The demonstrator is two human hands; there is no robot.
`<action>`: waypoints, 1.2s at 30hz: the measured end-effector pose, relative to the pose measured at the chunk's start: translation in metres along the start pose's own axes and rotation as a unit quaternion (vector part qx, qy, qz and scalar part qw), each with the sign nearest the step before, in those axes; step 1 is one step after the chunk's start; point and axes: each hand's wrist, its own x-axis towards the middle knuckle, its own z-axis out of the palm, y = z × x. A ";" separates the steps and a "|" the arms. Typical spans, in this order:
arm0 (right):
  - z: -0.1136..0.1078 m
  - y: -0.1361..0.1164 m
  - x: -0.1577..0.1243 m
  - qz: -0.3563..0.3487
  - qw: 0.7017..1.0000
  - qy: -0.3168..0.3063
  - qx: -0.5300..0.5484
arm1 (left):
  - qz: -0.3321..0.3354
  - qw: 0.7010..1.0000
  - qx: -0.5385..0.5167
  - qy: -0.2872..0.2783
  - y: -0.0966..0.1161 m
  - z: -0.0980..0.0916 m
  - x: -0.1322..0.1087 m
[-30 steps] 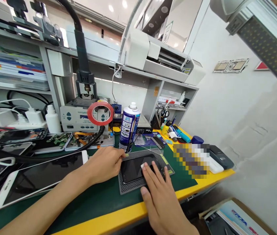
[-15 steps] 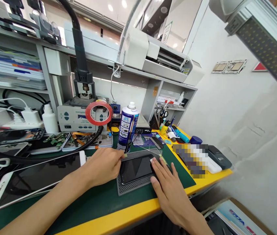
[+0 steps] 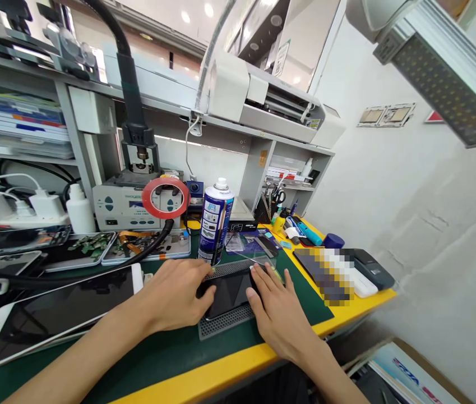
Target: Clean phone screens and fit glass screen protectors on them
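A smartphone (image 3: 232, 293) with a dark, glossy screen lies face up on a grey perforated pad (image 3: 221, 330). My left hand (image 3: 179, 292) grips its left end, the thumb at the near side and the curled fingers toward the far side. Over the right end lies my right hand (image 3: 282, 314), its fingers stretched out and the thumb apart. A small white piece shows at its fingertips; what it is I cannot make out. Both hands partly cover the phone's ends. Just behind the left fingers stands a blue and white spray can (image 3: 216, 221).
A white-framed tablet (image 3: 65, 314) lies left of my left forearm. Behind it are trays of phone parts (image 3: 149, 246), a hot-air station (image 3: 126, 207) and a red tape roll (image 3: 165, 198). The yellow table edge (image 3: 204, 377) runs in front. A lamp (image 3: 443, 84) hangs upper right.
My left hand has opened from a closed fist, its thumb now set apart against the phone's left end. My right hand stays flat over the right end. The view has shifted slightly.
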 end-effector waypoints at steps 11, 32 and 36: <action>-0.002 0.000 0.012 -0.008 1.000 0.016 0.011 | 0.005 0.999 0.012 -0.039 0.010 0.001 -0.001; -0.005 0.009 -0.041 -0.038 0.999 0.000 -0.017 | -0.010 0.998 -0.011 -0.058 0.009 0.001 -0.003; -0.006 0.011 -0.046 -0.026 0.999 -0.017 -0.015 | -0.013 0.998 -0.018 -0.058 0.005 0.001 -0.003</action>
